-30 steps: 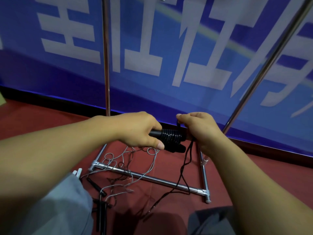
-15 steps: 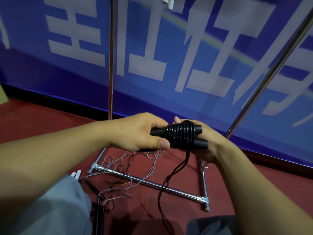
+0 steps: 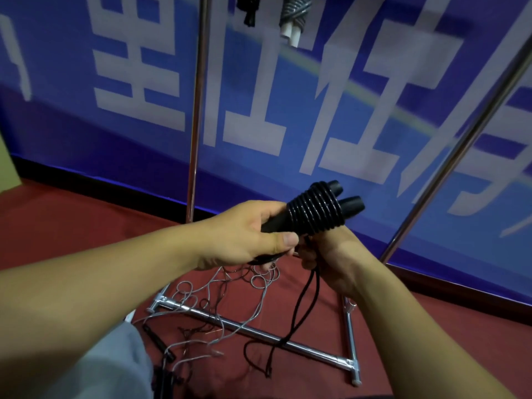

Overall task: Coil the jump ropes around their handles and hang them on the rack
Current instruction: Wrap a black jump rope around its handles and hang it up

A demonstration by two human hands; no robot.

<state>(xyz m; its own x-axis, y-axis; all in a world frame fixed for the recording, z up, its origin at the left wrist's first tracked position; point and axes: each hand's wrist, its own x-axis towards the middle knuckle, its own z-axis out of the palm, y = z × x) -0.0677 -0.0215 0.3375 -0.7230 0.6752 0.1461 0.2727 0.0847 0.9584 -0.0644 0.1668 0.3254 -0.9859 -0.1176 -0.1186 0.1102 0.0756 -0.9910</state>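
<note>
Mid-wrap on the black jump rope. My left hand (image 3: 244, 234) is closed round the paired black handles (image 3: 316, 214), tilted up to the right, coils stacked tight over their middle. My right hand (image 3: 325, 254) sits under the bundle, closed on the free cord (image 3: 305, 306), which drops to a loop on the red floor (image 3: 431, 326) over the rack's base bar (image 3: 253, 331).

My read: plenty of cord left. Keep tension from the right hand, lay each turn touching the last, don't let it climb off the handle ends. Lift the slack clear of the bar so it doesn't snag. Grey rope (image 3: 201, 300) lies tangled on the floor, uncoiled. Two wound bundles (image 3: 293, 12) hang at the top edge already.
</note>
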